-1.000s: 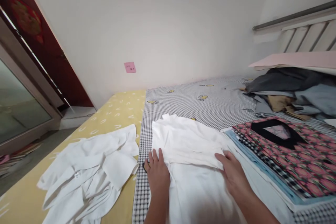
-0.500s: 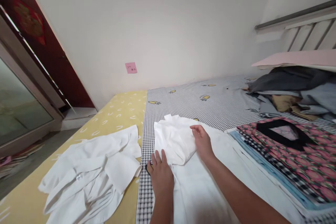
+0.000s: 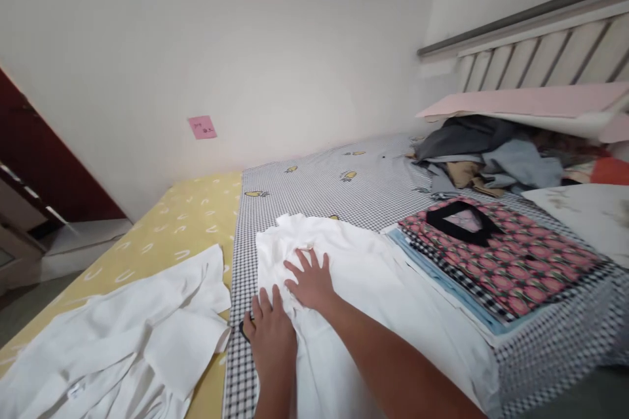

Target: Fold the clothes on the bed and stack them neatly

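Note:
A white garment (image 3: 363, 275) lies spread on the checked cloth in front of me, its upper left part wrinkled. My right hand (image 3: 310, 279) rests on that wrinkled part with the fingers spread, palm down. Along the garment's left edge lies my left hand (image 3: 271, 330), its fingers stretched out and partly over the checked cloth. Neither hand grips anything. Left of my hands, a second white garment (image 3: 181, 340) with creased folds lies on the yellow cloth.
Folded clothes with a pink-and-black patterned top (image 3: 521, 255) form a stack on the right. Behind it are a heap of dark and grey clothes (image 3: 472, 144) and a pink board (image 3: 531, 101). A checked sheet (image 3: 314, 183) meets a yellow sheet (image 3: 196, 209) against the white wall.
My right hand has moved from the right side of the raised fabric onto it and spread flat. The bunched fabric now lies flatter. The view has turned to the right.

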`<state>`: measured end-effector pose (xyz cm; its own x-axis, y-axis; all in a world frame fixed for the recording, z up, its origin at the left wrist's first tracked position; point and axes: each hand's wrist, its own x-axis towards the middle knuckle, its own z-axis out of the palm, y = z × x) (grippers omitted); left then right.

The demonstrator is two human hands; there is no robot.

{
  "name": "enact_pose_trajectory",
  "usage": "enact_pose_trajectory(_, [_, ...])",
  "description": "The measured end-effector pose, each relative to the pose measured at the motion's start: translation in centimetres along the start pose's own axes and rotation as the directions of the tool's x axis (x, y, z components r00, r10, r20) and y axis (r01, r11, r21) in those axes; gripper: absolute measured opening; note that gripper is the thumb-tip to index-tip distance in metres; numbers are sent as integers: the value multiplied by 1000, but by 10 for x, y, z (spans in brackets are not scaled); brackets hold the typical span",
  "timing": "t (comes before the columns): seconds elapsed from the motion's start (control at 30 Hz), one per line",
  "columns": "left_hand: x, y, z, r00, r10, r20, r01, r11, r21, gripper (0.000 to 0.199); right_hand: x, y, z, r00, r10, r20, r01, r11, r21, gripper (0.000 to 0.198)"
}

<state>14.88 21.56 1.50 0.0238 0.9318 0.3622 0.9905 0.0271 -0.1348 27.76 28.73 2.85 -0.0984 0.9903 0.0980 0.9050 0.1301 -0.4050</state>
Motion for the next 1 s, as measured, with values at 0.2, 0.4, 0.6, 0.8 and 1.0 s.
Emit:
enact_pose_trajectory(0.2, [1,-2,-2,999,7,-43,-5,999,47,55,-34,11,-33,999,42,-3,-42,989,142,73])
enact_pose_trajectory(0.4, [2,-2,-5,1000,9,-26,-9,1000,16,57,-149,50,-44,998,8,-69,-8,1000,2,57])
enact_pose_trajectory(0.6, [4,-1,-7,999,-10,48,12,1000,-23,59,-179,64,-24,994,-63,-95,64,998,8,52])
enact_pose_trajectory(0.8, [19,-5,-30,984,-83,156,117,967,-224,52,-176,58,-34,996,-26,-90,34,995,89,51])
enact_pose_trajectory(1.0, [-35,44,-80,964,235,-126,-261,929,-263,57,-170,53,-49,980,45,-193,30,927,373,49])
